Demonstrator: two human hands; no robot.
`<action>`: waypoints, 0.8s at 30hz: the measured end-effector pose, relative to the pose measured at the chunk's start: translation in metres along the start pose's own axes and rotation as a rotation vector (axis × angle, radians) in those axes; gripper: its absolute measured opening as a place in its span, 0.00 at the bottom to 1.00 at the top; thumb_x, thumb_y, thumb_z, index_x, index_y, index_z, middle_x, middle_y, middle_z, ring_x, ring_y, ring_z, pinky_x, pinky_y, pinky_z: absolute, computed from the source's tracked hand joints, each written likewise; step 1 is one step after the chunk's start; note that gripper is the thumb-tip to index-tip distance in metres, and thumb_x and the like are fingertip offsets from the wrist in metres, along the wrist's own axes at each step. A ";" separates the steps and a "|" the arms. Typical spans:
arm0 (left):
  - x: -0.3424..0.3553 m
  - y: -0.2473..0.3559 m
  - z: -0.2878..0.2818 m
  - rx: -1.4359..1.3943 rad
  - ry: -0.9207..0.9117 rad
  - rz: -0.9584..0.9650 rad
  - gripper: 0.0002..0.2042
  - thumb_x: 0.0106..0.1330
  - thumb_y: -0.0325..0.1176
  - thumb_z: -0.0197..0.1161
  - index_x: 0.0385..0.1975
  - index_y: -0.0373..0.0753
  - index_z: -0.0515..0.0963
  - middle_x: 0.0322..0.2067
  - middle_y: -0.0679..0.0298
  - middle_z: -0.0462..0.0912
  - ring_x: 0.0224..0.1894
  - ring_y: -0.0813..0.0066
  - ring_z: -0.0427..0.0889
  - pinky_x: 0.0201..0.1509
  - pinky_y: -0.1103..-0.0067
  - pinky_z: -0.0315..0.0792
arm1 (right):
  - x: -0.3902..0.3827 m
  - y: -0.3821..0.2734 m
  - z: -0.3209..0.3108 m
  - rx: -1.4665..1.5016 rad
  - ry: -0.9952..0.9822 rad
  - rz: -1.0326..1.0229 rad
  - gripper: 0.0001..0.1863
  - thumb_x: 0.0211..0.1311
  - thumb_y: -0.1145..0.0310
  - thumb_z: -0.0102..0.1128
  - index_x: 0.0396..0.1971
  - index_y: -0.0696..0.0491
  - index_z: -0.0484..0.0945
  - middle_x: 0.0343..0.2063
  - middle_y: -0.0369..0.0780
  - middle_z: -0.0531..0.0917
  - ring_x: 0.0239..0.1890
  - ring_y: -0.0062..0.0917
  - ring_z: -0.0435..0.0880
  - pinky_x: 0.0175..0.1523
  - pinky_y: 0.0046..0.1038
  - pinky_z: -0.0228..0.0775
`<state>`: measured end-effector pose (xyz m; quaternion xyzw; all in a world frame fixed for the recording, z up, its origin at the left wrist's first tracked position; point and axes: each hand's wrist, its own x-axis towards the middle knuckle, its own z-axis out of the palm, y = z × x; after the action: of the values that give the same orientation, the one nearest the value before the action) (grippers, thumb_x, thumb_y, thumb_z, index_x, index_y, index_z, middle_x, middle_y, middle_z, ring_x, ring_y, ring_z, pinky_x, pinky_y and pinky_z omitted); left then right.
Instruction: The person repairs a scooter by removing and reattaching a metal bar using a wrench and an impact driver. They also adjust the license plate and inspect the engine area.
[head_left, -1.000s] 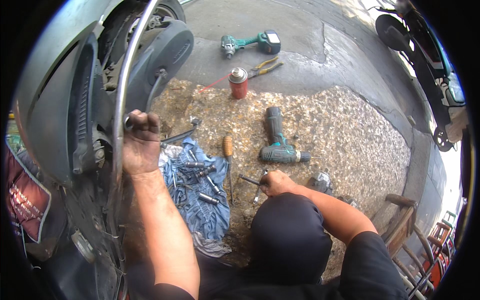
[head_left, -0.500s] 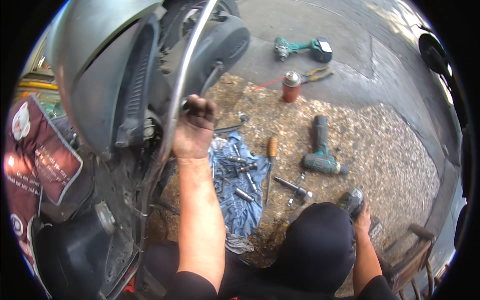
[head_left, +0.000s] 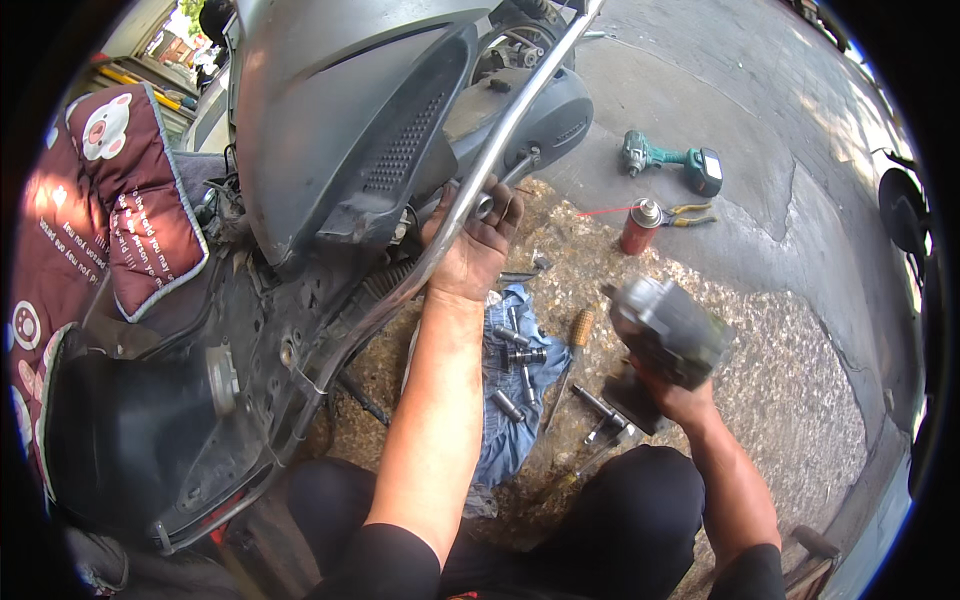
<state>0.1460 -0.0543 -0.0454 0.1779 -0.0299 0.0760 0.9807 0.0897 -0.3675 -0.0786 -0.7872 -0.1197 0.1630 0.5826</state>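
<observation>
Along the left side, a grey-and-black scooter (head_left: 345,110) is seen. Beneath it, a rough pebbled patch of ground (head_left: 770,440) is spread to the right. A maroon quilted cover (head_left: 155,215) is draped over the scooter's far left. In front of the body panels, a bent metal tube (head_left: 535,85) is set at a slant. On the ground, a crumpled blue cloth (head_left: 510,450) is partly hidden by the left forearm. A dark power tool (head_left: 680,335), blurred, is held off the ground by the right hand (head_left: 685,400), clamped around it, though most of its fingers are hidden. The left hand (head_left: 465,260) is placed behind the tube, palm up, its fingers curled beside a small round metal piece (head_left: 483,207); whether that is gripped cannot be told. Farther out, a teal cordless driver (head_left: 668,157) is laid near a red spray can (head_left: 637,235). Beside the cloth, an orange-handled screwdriver (head_left: 581,328) is found. Pliers (head_left: 690,211) are left just beside the can, and metal sockets (head_left: 509,405) are scattered on the cloth.
</observation>
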 end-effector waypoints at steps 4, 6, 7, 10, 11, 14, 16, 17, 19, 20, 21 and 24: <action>0.001 0.000 0.006 0.039 0.006 -0.004 0.16 0.67 0.39 0.55 0.43 0.33 0.79 0.42 0.55 0.83 0.47 0.61 0.82 0.59 0.61 0.73 | 0.070 -0.044 0.055 0.136 -0.082 -0.306 0.20 0.55 0.71 0.70 0.48 0.55 0.76 0.41 0.38 0.83 0.42 0.23 0.81 0.46 0.28 0.75; -0.001 -0.001 0.009 0.242 0.139 0.082 0.18 0.68 0.43 0.54 0.44 0.32 0.79 0.41 0.55 0.83 0.46 0.62 0.82 0.58 0.64 0.74 | 0.088 -0.055 0.074 0.093 -0.083 -0.365 0.20 0.55 0.71 0.70 0.48 0.55 0.76 0.39 0.37 0.83 0.40 0.23 0.81 0.45 0.27 0.74; -0.002 -0.001 0.011 0.235 0.111 0.030 0.21 0.68 0.46 0.53 0.44 0.31 0.79 0.39 0.54 0.83 0.44 0.62 0.83 0.53 0.67 0.76 | 0.093 -0.057 0.086 0.163 -0.045 -0.390 0.20 0.55 0.71 0.69 0.48 0.56 0.76 0.40 0.38 0.82 0.41 0.24 0.80 0.45 0.28 0.73; -0.004 -0.006 0.014 0.223 0.064 0.041 0.25 0.68 0.51 0.53 0.43 0.30 0.79 0.34 0.53 0.83 0.37 0.63 0.83 0.45 0.70 0.77 | 0.102 -0.055 0.102 0.016 -0.024 -0.408 0.20 0.56 0.71 0.69 0.49 0.55 0.76 0.43 0.40 0.82 0.43 0.25 0.80 0.47 0.29 0.73; -0.004 -0.005 0.015 0.270 0.040 0.051 0.25 0.68 0.52 0.53 0.44 0.31 0.78 0.35 0.54 0.83 0.38 0.62 0.82 0.46 0.69 0.77 | 0.102 -0.053 0.104 0.009 -0.076 -0.445 0.21 0.56 0.70 0.69 0.50 0.55 0.76 0.46 0.41 0.81 0.47 0.26 0.79 0.51 0.29 0.72; -0.005 -0.005 0.017 0.213 -0.018 0.043 0.25 0.69 0.52 0.52 0.44 0.32 0.76 0.33 0.55 0.82 0.36 0.63 0.82 0.45 0.69 0.77 | 0.106 -0.047 0.108 -0.144 -0.161 -0.638 0.21 0.60 0.73 0.64 0.55 0.54 0.75 0.48 0.39 0.80 0.50 0.27 0.78 0.54 0.30 0.71; -0.003 -0.005 0.016 0.167 0.099 0.055 0.22 0.70 0.50 0.52 0.43 0.34 0.77 0.34 0.55 0.82 0.36 0.64 0.82 0.45 0.70 0.77 | 0.105 -0.042 0.108 -0.020 -0.177 -0.567 0.21 0.61 0.74 0.63 0.55 0.53 0.76 0.48 0.39 0.80 0.49 0.26 0.78 0.53 0.30 0.71; -0.003 -0.005 0.015 0.174 0.071 0.074 0.20 0.70 0.50 0.53 0.43 0.36 0.77 0.35 0.56 0.82 0.37 0.65 0.82 0.45 0.70 0.77 | 0.105 -0.041 0.108 0.039 -0.181 -0.519 0.20 0.61 0.74 0.63 0.55 0.53 0.76 0.48 0.39 0.80 0.49 0.26 0.78 0.52 0.29 0.72; -0.002 -0.005 0.013 0.158 0.065 0.043 0.20 0.70 0.50 0.52 0.43 0.37 0.76 0.35 0.56 0.82 0.38 0.66 0.82 0.46 0.70 0.77 | 0.103 -0.038 0.110 0.056 -0.149 -0.459 0.18 0.60 0.72 0.64 0.51 0.53 0.77 0.44 0.40 0.82 0.46 0.28 0.80 0.50 0.31 0.72; -0.002 -0.006 0.012 0.165 0.118 0.012 0.20 0.70 0.51 0.52 0.43 0.37 0.76 0.35 0.57 0.82 0.38 0.66 0.82 0.46 0.70 0.77 | 0.102 -0.037 0.112 0.066 -0.129 -0.428 0.17 0.59 0.71 0.64 0.49 0.53 0.78 0.42 0.40 0.83 0.44 0.30 0.81 0.48 0.32 0.72; -0.002 -0.006 0.012 0.146 0.118 0.000 0.20 0.70 0.51 0.52 0.44 0.37 0.76 0.35 0.57 0.83 0.38 0.67 0.82 0.47 0.70 0.77 | 0.101 -0.036 0.114 0.049 -0.110 -0.448 0.17 0.59 0.71 0.65 0.49 0.54 0.78 0.41 0.40 0.83 0.43 0.28 0.81 0.48 0.31 0.72; 0.000 -0.008 0.013 0.183 0.086 0.081 0.20 0.70 0.49 0.53 0.45 0.37 0.76 0.36 0.57 0.82 0.38 0.67 0.82 0.47 0.71 0.77 | 0.101 -0.036 0.119 0.134 -0.108 -0.283 0.15 0.61 0.75 0.62 0.48 0.55 0.77 0.39 0.35 0.81 0.37 0.22 0.80 0.39 0.25 0.76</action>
<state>0.1467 -0.0660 -0.0364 0.2619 0.0124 0.1254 0.9568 0.1356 -0.2136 -0.0876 -0.7120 -0.2492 0.1292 0.6436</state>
